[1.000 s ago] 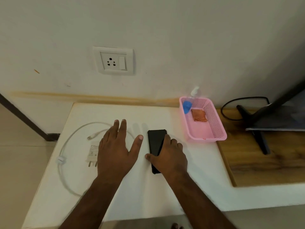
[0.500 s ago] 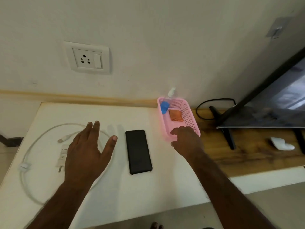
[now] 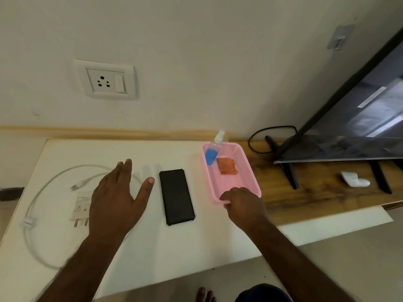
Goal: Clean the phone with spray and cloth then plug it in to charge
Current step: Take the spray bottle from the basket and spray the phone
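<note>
Phone (image 3: 176, 196), black, lies flat and screen-up on the white table (image 3: 170, 253), long axis running away from the person, roughly mid-table between the two hands and touched by neither. Left hand (image 3: 115, 200) lies palm-down on the table just left of the phone, fingers straight, thumb splayed toward the phone but apart from it; it holds nothing and covers part of the white charging cable (image 3: 41, 192). The cable runs in a loose loop over the left part of the table, its free USB plug (image 3: 76, 186) lying just left of the left hand. White charger adapter (image 3: 81, 207) lies flat inside the loop, pins pointing toward the person, partly hidden by the left hand. Right hand (image 3: 244, 204) is at the near end of the pink basket (image 3: 246, 171), fingers curled over the near rim; whether they actually grip the rim cannot be told. Basket sits to the right of the phone, at the joint between the white table and a wooden shelf (image 3: 316, 192). Inside it: spray bottle (image 3: 212, 151) with blue body and clear nozzle, leaning in the far left corner, and a folded orange cloth (image 3: 226, 166) beside it on the basket floor. Wall socket (image 3: 106, 80) with switch is mounted above the table. On the shelf: a dark screen (image 3: 359, 118) on black legs, a black cord (image 3: 261, 138), a small white object (image 3: 354, 179).
</note>
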`<act>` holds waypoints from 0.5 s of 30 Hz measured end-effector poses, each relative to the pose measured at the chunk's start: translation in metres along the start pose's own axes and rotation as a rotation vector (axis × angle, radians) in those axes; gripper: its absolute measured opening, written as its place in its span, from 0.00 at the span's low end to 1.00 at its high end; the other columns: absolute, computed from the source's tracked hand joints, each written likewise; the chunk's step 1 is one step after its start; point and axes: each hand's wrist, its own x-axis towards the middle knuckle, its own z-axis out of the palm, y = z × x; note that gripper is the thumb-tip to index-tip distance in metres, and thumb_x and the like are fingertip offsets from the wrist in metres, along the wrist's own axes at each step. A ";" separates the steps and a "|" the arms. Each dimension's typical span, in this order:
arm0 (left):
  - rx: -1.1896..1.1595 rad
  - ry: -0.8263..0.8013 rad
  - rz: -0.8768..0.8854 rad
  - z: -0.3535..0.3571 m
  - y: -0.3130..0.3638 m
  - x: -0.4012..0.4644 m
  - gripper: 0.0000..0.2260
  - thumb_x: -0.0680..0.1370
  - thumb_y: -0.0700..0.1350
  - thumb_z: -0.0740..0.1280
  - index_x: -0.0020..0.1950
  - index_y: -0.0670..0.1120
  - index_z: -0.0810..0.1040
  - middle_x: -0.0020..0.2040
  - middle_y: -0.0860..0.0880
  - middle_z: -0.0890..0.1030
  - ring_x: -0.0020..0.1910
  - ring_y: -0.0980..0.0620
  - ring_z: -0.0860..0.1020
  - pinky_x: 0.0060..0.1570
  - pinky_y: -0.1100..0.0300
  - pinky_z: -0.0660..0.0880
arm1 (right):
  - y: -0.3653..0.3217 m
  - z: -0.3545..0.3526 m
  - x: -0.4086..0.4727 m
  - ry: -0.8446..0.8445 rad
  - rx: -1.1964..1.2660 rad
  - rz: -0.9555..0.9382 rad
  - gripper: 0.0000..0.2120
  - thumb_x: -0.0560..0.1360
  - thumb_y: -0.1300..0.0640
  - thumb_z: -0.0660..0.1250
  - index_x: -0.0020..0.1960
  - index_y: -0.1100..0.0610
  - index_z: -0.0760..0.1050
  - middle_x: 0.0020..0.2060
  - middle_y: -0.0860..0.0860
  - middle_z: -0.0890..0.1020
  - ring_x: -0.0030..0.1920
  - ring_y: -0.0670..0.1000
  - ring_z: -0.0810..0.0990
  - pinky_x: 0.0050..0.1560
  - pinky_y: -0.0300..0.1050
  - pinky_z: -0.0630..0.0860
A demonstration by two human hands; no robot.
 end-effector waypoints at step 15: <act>-0.025 -0.005 0.003 -0.009 0.001 -0.003 0.39 0.76 0.70 0.49 0.79 0.45 0.60 0.77 0.41 0.65 0.76 0.39 0.64 0.72 0.39 0.63 | 0.018 -0.030 -0.037 -0.195 0.252 0.112 0.24 0.65 0.35 0.74 0.59 0.40 0.76 0.51 0.34 0.75 0.53 0.40 0.73 0.52 0.40 0.72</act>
